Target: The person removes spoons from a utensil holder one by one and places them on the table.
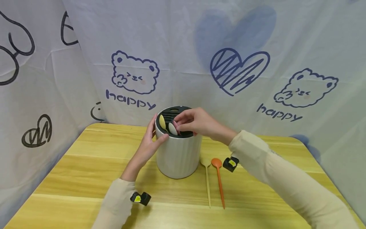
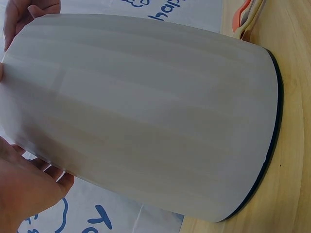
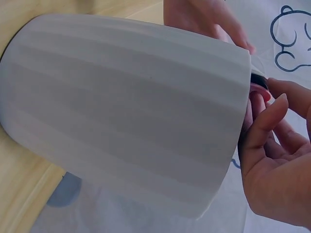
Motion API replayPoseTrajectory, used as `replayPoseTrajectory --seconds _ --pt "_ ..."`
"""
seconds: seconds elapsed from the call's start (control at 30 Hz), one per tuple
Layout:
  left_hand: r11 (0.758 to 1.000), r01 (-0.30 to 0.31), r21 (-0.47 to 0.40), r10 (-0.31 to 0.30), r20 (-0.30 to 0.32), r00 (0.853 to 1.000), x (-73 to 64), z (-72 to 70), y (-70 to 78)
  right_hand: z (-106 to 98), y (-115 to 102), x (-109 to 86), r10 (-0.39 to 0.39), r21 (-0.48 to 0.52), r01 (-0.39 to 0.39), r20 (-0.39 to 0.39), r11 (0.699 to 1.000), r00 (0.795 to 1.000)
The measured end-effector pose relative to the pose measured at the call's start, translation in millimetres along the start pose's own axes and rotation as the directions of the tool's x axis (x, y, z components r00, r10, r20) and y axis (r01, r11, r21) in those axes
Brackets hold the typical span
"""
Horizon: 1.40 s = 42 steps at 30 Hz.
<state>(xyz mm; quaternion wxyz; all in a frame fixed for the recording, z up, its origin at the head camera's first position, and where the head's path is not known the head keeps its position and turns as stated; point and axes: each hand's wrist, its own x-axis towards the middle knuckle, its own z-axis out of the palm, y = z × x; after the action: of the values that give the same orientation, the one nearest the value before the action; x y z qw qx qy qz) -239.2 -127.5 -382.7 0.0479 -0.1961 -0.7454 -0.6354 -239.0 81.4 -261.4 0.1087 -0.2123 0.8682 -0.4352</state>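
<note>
A white ribbed utensil holder (image 1: 178, 156) with a black slotted top (image 1: 171, 115) stands upright on the table. My left hand (image 1: 148, 141) holds its left side, thumb at the front rim and fingers around the side. Above the slots, my right hand (image 1: 200, 122) pinches a pink spoon (image 3: 261, 90); its lower part is hidden in the holder. A yellow spoon (image 1: 162, 121) and a white spoon (image 1: 172, 128) stand in the slots, bowls up. The holder's wall fills most of both wrist views.
A pale yellow spoon (image 1: 208, 181) and an orange spoon (image 1: 220, 181) lie side by side on the wooden table (image 1: 85, 178), just right of the holder. A printed white cloth (image 1: 183, 57) hangs behind and at both sides.
</note>
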Motion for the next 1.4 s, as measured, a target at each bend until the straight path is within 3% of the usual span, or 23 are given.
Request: replayPoseTrajectory --seconds 0.17,0.6,1.4 --pt "1.0 0.0 -0.006 0.0 0.001 1.0 -0.6 0.2 0.3 3.1 -1.6 2.7 0.034 -0.003 -0.034 0.004 0.999 0.999" --pt "1.0 -0.001 -0.002 0.001 0.003 1.0 -1.2 -1.2 0.7 4.7 4.6 4.2 -0.004 -0.051 0.002 -0.034 0.999 0.999" --pt "1.0 -0.001 -0.008 0.001 0.004 1.0 -0.5 -1.1 2.5 -2.8 4.6 1.6 -0.063 0.011 0.064 -0.081 0.998 0.995"
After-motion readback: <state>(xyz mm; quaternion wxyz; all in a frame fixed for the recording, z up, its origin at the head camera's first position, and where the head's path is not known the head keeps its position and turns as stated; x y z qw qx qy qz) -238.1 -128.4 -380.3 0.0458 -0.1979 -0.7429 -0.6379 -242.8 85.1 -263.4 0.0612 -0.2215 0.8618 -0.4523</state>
